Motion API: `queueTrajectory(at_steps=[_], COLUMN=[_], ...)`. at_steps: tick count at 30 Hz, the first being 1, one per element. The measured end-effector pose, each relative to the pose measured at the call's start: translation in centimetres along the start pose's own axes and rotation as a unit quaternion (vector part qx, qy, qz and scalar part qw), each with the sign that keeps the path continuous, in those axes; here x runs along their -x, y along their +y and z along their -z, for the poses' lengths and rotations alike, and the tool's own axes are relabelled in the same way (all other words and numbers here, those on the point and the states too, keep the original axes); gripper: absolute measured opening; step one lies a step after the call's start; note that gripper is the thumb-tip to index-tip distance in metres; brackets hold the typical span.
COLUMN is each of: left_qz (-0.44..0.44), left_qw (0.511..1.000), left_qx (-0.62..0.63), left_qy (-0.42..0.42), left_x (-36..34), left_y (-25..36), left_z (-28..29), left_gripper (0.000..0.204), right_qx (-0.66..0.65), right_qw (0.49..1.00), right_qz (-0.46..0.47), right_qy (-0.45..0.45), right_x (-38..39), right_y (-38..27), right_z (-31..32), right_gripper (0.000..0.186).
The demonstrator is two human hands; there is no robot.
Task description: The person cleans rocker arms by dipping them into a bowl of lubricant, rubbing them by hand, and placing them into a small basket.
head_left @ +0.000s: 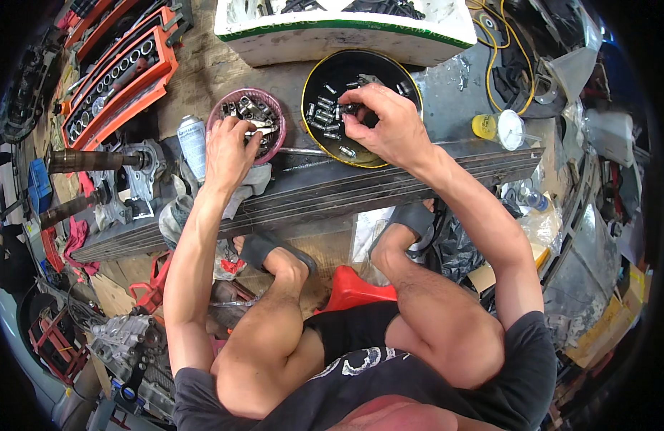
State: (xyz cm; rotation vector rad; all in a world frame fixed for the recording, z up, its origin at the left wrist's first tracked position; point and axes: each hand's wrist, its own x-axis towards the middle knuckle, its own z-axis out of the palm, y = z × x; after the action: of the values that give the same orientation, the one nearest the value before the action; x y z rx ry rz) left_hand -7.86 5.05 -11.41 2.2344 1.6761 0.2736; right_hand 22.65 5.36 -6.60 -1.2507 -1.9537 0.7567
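Note:
My left hand (230, 154) reaches into a pink plastic basket (273, 99) of silver metal parts (249, 108). Its fingers are curled among them; what they grip is hidden. My right hand (386, 126) is over a black, yellow-rimmed round pan (381, 63) holding several small metal cylinders (324, 104). Its thumb and fingers are closed at a small piece I cannot make out clearly, among the cylinders. A white spray can (192, 147) stands just left of my left hand. A long metal bar (299, 152) lies between basket and pan.
A foam box (342, 43) of dark parts sits behind the pan. Orange socket trays (159, 82), a shafted metal housing (152, 172) lie left. A yellow cup (484, 126), white-lidded cup (511, 129) and yellow hose (522, 108) are right, on the dark bench (346, 179). A red stool (350, 287) is below.

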Motion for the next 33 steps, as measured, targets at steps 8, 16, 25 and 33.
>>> queueTrajectory(at_steps=[8, 16, 25, 33], left_qz=[0.004, 0.021, -0.022, -0.065], left_qw=[0.999, 0.996, 0.99, 0.984], left_qx=[0.008, 0.002, 0.007, -0.072], left_qy=[-0.053, -0.088, -0.14, -0.15], left_x=[0.3, 0.4, 0.2, 0.0], left_y=[-2.0, -2.8, -2.7, -2.0], left_z=[-0.5, -0.7, -0.9, -1.0], left_gripper=[0.016, 0.016, 0.016, 0.014], right_qx=[0.033, 0.052, -0.045, -0.316], right_qw=[0.999, 0.998, 0.988, 0.903], right_qz=[0.039, 0.044, -0.133, -0.277], right_qy=[0.01, 0.009, -0.064, -0.09], right_x=[0.2, 0.2, 0.7, 1.4], right_y=[0.3, 0.4, 0.3, 0.7], right_z=[0.2, 0.1, 0.8, 0.2], right_gripper=[0.022, 0.024, 0.025, 0.025])
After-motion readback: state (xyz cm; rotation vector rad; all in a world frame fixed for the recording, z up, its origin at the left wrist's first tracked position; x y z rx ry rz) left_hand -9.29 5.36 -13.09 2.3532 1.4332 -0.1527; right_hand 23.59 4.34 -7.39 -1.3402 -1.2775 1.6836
